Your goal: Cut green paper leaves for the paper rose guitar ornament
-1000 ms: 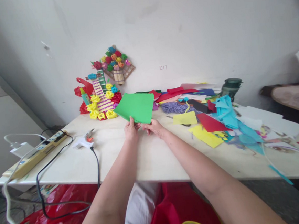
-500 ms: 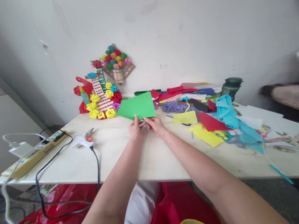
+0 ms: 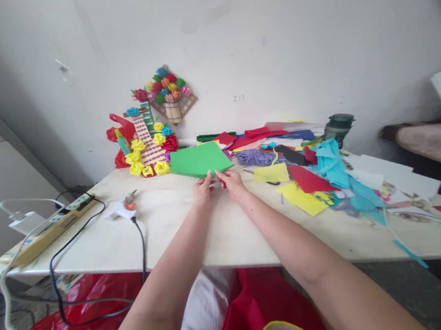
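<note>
A sheet of green paper point(image 3: 200, 159) is held up over the middle of the table, its near edge pinched in both hands. My left hand point(image 3: 203, 187) grips that edge with the thumb on top. Close beside it, my right hand point(image 3: 230, 180) pinches the same edge nearer the right corner. The fingers under the sheet are partly hidden. To the right of my hands lie a yellow paper piece point(image 3: 271, 173), partly covering a pair of scissors, and a red paper piece point(image 3: 311, 179).
A glue gun point(image 3: 122, 208) with a black cord lies left, near a power strip point(image 3: 50, 232). Paper flower crafts point(image 3: 150, 140) stand at the back left. Purple shredded paper point(image 3: 256, 157), blue crepe paper point(image 3: 332, 161) and a dark bottle point(image 3: 338, 127) are at right.
The green paper has turned slightly and tipped lower, with its right corner now nearer my right hand. Both hands keep their pinch on its near edge.
</note>
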Motion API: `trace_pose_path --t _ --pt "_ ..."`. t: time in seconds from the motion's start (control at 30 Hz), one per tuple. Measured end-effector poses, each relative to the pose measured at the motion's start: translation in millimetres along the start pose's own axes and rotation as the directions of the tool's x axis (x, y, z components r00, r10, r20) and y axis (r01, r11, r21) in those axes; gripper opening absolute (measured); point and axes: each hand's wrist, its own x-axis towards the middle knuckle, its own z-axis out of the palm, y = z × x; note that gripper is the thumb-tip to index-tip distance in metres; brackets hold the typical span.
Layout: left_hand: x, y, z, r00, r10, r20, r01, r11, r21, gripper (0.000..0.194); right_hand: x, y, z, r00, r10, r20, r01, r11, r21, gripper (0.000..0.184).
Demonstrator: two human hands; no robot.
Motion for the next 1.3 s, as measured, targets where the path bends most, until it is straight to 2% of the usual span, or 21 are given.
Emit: trace_pose_path --t 0.3,0.5,0.8,1.07,1.3 --pt "1 -2 0.2 1.000 0.013 0.025 -0.016 0.994 0.105 0.032 0 -3 -2 0.996 0.024 -0.086 -0.024 1.000 0.010 0.035" --pt "-1 -2 0.8 0.999 0.007 0.046 -0.012 0.994 0.109 0.028 -3 -5 -2 0.995 0.037 -0.093 -0.036 0.999 0.005 0.033" --pt "2 -2 -2.5 0.998 0.024 0.060 -0.030 0.995 0.096 0.028 1 0 -5 1.000 0.022 -0.005 -0.022 0.999 0.032 0.031" --pt "3 -1 -4.7 0.993 0.016 0.114 -0.021 0.999 0.040 0.029 3 -1 -13 0.995 0.074 0.063 -0.080 0.991 0.105 0.031" --pt "2 -4 -4.5 0.990 0.034 0.134 -0.047 0.995 0.093 0.031 5 -1 -14 0.999 0.042 0.018 -0.043 0.996 0.073 0.032"
